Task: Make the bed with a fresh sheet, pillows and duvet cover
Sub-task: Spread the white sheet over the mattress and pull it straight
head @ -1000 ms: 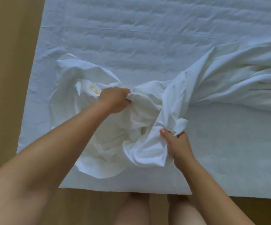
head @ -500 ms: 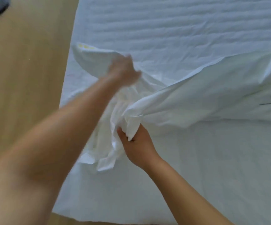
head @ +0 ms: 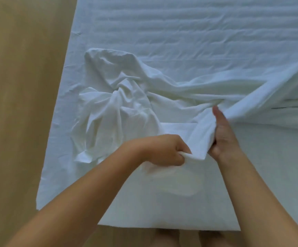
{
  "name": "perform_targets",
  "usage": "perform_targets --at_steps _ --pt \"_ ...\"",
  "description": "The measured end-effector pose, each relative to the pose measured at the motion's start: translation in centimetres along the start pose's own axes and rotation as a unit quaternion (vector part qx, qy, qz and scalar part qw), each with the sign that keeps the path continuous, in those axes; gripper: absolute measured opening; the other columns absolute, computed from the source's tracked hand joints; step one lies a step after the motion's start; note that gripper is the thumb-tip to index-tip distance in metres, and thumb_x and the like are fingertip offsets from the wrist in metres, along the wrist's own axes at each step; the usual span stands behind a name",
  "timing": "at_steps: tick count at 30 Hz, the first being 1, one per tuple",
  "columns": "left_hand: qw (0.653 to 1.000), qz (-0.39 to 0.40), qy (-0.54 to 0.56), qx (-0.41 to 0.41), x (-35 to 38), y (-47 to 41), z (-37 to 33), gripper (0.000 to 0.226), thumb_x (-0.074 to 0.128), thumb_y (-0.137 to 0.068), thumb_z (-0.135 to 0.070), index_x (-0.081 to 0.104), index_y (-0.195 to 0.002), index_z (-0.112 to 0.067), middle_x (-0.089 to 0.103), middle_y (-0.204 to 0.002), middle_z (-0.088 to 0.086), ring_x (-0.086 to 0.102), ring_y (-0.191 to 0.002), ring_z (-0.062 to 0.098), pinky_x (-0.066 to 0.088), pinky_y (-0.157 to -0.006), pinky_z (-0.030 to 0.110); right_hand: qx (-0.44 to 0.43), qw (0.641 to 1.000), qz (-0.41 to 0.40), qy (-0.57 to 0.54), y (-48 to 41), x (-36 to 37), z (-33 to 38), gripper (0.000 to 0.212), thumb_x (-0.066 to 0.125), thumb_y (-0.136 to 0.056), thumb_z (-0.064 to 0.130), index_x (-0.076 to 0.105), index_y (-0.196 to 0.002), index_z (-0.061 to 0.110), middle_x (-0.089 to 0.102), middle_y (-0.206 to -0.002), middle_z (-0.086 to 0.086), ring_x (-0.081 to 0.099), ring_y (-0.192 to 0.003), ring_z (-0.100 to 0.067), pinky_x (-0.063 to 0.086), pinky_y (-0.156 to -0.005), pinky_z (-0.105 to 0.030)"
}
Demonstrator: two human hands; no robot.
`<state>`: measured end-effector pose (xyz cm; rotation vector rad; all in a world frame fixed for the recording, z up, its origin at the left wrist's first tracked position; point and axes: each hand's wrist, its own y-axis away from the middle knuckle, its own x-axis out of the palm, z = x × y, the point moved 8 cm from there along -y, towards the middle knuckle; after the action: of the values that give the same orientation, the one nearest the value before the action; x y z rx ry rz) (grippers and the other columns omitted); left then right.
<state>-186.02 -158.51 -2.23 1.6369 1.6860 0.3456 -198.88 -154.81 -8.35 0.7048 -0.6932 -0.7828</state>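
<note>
A crumpled white cloth, likely the duvet cover [head: 119, 107], lies bunched on the bed's near left part and stretches off to the right edge of view. The bed [head: 189, 32] is covered by a flat pale sheet with faint quilted lines. My left hand [head: 167, 151] grips a near fold of the white cloth, fingers curled round it. Right beside it, my right hand [head: 223, 138] grips a bunched strip of the same cloth, thumb pointing up along it. The two hands are almost touching.
A light wooden floor [head: 19, 104] runs along the left side and the near edge of the bed. My bare legs [head: 189, 237] show at the bottom, close to the sheet's near edge.
My left hand let go of the far corner it had flung out and came back near, taking a fold beside my right hand. The cloth's left part has dropped onto the bed.
</note>
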Motion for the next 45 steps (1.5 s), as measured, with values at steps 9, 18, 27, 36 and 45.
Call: perform_targets --at_steps 9,18,27,36,45 --pt "0.968 -0.162 0.187 -0.044 0.3 -11.7 -6.8 0.083 0.064 -0.079 -0.057 0.032 -0.145 -0.018 0.045 -0.142 0.002 0.047 -0.125 0.019 0.036 -0.094 0.027 -0.087 0.959 0.036 0.269 5.9 -5.9 -1.4 0.029 0.053 -0.085 0.003 0.069 -0.079 0.027 0.07 -0.07 0.015 0.066 -0.068 -0.002 0.05 -0.056 -0.012" --pt "0.991 -0.104 -0.073 0.042 9.3 -17.1 -15.6 0.04 0.039 -0.09 -0.008 0.063 -0.119 -0.02 0.062 -0.109 0.0 0.054 -0.107 0.022 0.042 -0.088 0.03 0.01 0.99 -0.105 0.098 2.7 -23.3 7.1 0.026 0.06 -0.086 0.035 0.059 -0.106 0.017 0.062 -0.101 -0.004 0.061 -0.092 -0.021 0.051 -0.078 -0.036" --pt "0.961 -0.184 0.199 -0.055 9.3 -23.0 -22.0 0.033 0.068 -0.081 -0.037 0.062 -0.112 -0.026 0.063 -0.107 -0.006 0.06 -0.1 0.014 0.046 -0.084 0.023 -0.133 0.978 -0.107 0.117 1.1 -28.1 14.9 0.035 0.043 -0.077 -0.003 0.06 -0.102 0.014 0.065 -0.085 0.002 0.064 -0.077 -0.014 0.053 -0.064 -0.024" --pt "0.996 -0.074 -0.039 -0.011 19.1 -33.9 -33.7 0.026 0.042 -0.087 -0.003 0.06 -0.079 -0.021 0.061 -0.087 0.002 0.057 -0.093 0.027 0.04 -0.07 0.03 0.035 0.996 -0.078 -0.015 0.2 -43.5 17.9 0.015 0.051 -0.089 0.028 0.057 -0.098 0.018 0.06 -0.101 -0.001 0.055 -0.1 -0.021 0.045 -0.081 -0.034" --pt "0.983 -0.058 0.168 -0.056 19.5 -29.4 -33.8 0.015 0.067 -0.08 -0.04 0.071 -0.088 -0.028 0.069 -0.093 -0.014 0.063 -0.084 0.001 0.045 -0.073 0.021 -0.103 0.965 -0.241 -0.015 -0.3 -45.7 23.7 0.047 0.04 -0.077 -0.012 0.056 -0.117 0.006 0.064 -0.094 0.0 0.063 -0.082 -0.018 0.054 -0.069 -0.024"
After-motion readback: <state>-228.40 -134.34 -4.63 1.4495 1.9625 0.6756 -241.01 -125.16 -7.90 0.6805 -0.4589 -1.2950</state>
